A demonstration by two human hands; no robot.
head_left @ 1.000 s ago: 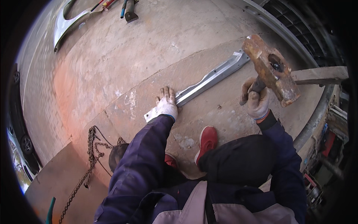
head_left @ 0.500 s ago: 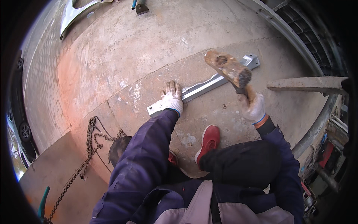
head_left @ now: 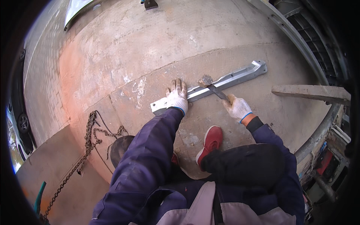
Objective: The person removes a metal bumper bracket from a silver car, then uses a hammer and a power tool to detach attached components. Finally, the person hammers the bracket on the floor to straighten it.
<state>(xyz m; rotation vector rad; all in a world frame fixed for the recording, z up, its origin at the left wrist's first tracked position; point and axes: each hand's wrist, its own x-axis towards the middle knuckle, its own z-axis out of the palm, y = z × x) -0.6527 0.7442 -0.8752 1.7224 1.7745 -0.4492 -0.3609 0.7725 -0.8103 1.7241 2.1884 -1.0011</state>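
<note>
A long silver metal rail (head_left: 236,78) lies slantwise on the concrete floor in front of my feet, its bracket-shaped end at the far right. My left hand (head_left: 177,96), in a white work glove with soiled fingertips, presses flat across the rail near its left end, fingers stretched out. My right hand (head_left: 237,108), gloved too, is wrapped round the handle of a hammer (head_left: 217,91). The hammer's worn, rusty head is at the rail's far edge, close to the middle; whether it touches the metal I cannot tell.
A rusty chain (head_left: 89,140) trails over the floor and a brown plate at the left. A stone-like beam (head_left: 311,93) juts in from the right. At the top lie a scraper-like tool (head_left: 150,4) and a pale curved panel (head_left: 77,10). Metal framing (head_left: 296,41) curves along the upper right.
The hammer has come down from its raised position to the rail, moving left with my right hand. My left hand stays pressed on the rail.
</note>
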